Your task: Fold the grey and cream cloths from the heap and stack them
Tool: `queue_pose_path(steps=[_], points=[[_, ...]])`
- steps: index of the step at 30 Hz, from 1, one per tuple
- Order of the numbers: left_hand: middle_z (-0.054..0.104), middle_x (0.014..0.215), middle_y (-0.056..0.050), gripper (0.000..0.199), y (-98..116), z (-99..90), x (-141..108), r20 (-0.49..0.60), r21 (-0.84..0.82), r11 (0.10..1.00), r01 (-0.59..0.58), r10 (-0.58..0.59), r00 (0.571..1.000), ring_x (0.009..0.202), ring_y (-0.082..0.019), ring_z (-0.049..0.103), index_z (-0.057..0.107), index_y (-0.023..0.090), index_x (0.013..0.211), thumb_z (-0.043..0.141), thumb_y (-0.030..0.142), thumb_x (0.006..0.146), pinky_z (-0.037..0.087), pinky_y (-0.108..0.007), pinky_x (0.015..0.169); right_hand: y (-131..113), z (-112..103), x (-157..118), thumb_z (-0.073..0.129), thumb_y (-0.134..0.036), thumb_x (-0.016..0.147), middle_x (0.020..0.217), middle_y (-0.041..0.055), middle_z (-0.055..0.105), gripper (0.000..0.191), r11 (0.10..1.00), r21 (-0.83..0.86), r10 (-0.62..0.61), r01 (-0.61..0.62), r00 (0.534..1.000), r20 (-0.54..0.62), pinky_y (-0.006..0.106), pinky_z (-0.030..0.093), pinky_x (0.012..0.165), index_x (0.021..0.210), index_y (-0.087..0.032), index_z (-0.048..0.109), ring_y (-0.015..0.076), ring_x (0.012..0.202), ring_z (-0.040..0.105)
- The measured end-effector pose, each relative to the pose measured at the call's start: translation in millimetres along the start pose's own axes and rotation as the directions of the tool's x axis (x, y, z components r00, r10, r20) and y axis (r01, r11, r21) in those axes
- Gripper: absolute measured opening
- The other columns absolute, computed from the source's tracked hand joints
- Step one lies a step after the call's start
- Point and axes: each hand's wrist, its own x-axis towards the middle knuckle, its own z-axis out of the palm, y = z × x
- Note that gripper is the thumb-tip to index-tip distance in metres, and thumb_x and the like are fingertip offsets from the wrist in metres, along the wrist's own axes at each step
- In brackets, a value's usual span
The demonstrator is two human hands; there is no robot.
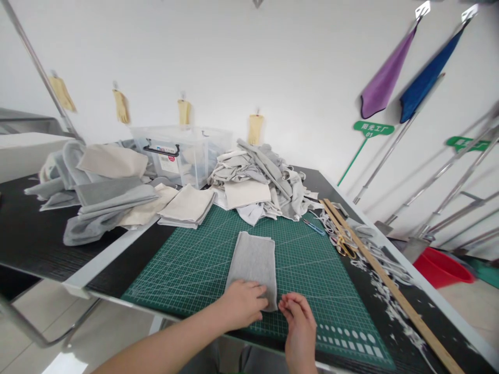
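Note:
A folded piece of grey fabric (254, 258) lies lengthwise on the green cutting mat (183, 275). Across its near end rests my left hand (245, 302), palm down, with the fingers stretched over the cloth. My right hand (299, 321) is just beyond the near right corner of the fabric. Its thumb and fingers are drawn together in a pinch, and whether anything small is between them cannot be made out.
Behind the mat are a heap of grey and cream cloth (253, 176), a stack of folded cloths (187, 205) and a clear plastic box (183, 156). To the right lie blue-handled snips (314, 227), gold-handled scissors (345, 246), a wooden ruler (384, 275) and fabric scraps (393, 309).

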Motion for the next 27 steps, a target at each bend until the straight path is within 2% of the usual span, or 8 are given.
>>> queue_pose_path(steps=[7, 10, 13, 16, 20, 23, 25, 27], points=[[0.056, 0.069, -0.002, 0.014, 7, 10.8, 5, -0.154, -0.045, 0.988, 0.148, -0.153, 0.976, 0.066, -0.014, 0.052, 0.053, 0.016, 0.069, 0.040, 0.019, 0.074, 0.040, -0.025, 0.058, 3, -4, 2, 0.053, -0.027, 0.066, 0.069, -0.0019, 0.054, 0.008, 0.978, -0.185, -0.089, 0.099, 0.994, 0.063, 0.027, 0.044, 0.063, 0.068, -0.020, 0.055, 0.0120, 0.064, 0.052], [0.053, 0.066, -0.001, 0.016, 7, 7.0, 4, -0.282, -0.332, 0.890, 0.311, -0.409, 0.868, 0.062, -0.012, 0.050, 0.050, 0.016, 0.066, 0.037, 0.020, 0.076, 0.039, -0.023, 0.057, -6, 0, -3, 0.050, -0.030, 0.068, 0.091, 0.0027, 0.055, 0.017, 0.779, -0.533, -0.194, 0.331, 0.935, 0.297, 0.033, 0.040, 0.074, 0.081, -0.023, 0.058, 0.0183, 0.083, 0.051], [0.042, 0.050, 0.004, 0.021, -5, 1.8, -7, -0.235, -0.737, 0.557, 0.382, -0.741, 0.628, 0.046, -0.009, 0.043, 0.046, 0.016, 0.064, 0.035, 0.029, 0.077, 0.035, -0.020, 0.046, -16, 9, -11, 0.051, -0.029, 0.067, 0.113, 0.0007, 0.048, 0.028, 0.391, -0.725, -0.068, 0.568, 0.803, 0.592, 0.039, 0.030, 0.085, 0.094, -0.031, 0.057, 0.0232, 0.102, 0.041], [0.036, 0.046, 0.007, 0.021, -30, -1.1, -33, -0.125, -0.940, 0.213, 0.265, -0.941, 0.314, 0.039, -0.007, 0.037, 0.045, 0.016, 0.066, 0.042, 0.036, 0.072, 0.030, -0.018, 0.037, -20, 16, -16, 0.050, -0.028, 0.069, 0.116, -0.0035, 0.048, 0.032, 0.143, -0.739, 0.063, 0.658, 0.739, 0.671, 0.041, 0.024, 0.087, 0.099, -0.038, 0.053, 0.0229, 0.104, 0.039], [0.044, 0.051, 0.004, 0.018, -65, 1.2, -83, -0.008, -0.973, 0.006, 0.232, -1.000, -0.006, 0.042, -0.009, 0.041, 0.049, 0.016, 0.068, 0.050, 0.033, 0.062, 0.027, -0.017, 0.034, -17, 14, -14, 0.048, -0.029, 0.070, 0.117, -0.0050, 0.047, 0.033, 0.073, -0.735, 0.067, 0.674, 0.732, 0.678, 0.040, 0.023, 0.087, 0.102, -0.039, 0.050, 0.0219, 0.105, 0.039], [0.052, 0.067, 0.002, 0.025, -79, 0.5, -110, -0.151, -0.944, 0.086, 0.317, -0.971, -0.184, 0.054, -0.011, 0.048, 0.051, 0.017, 0.081, 0.051, 0.031, 0.061, 0.035, -0.019, 0.042, -16, 12, -10, 0.048, -0.032, 0.071, 0.115, -0.0053, 0.049, 0.030, 0.103, -0.730, 0.049, 0.675, 0.730, 0.682, 0.039, 0.024, 0.085, 0.100, -0.039, 0.052, 0.0218, 0.102, 0.041], [0.054, 0.075, 0.001, 0.026, -79, -4.7, -115, -0.315, -0.893, 0.218, 0.394, -0.928, -0.199, 0.065, -0.012, 0.051, 0.050, 0.018, 0.086, 0.049, 0.032, 0.064, 0.040, -0.022, 0.055, -18, 12, -8, 0.047, -0.033, 0.072, 0.113, -0.0051, 0.051, 0.026, 0.122, -0.729, 0.046, 0.674, 0.730, 0.682, 0.038, 0.025, 0.084, 0.096, -0.038, 0.054, 0.0213, 0.099, 0.043], [0.055, 0.079, 0.000, 0.022, -76, -13.2, -107, -0.403, -0.812, 0.336, 0.478, -0.914, -0.041, 0.073, -0.013, 0.052, 0.050, 0.019, 0.084, 0.046, 0.032, 0.068, 0.040, -0.023, 0.064, -23, 14, -5, 0.046, -0.034, 0.073, 0.109, -0.0046, 0.054, 0.022, 0.121, -0.731, 0.055, 0.671, 0.731, 0.680, 0.036, 0.028, 0.080, 0.092, -0.036, 0.057, 0.0205, 0.096, 0.046]])
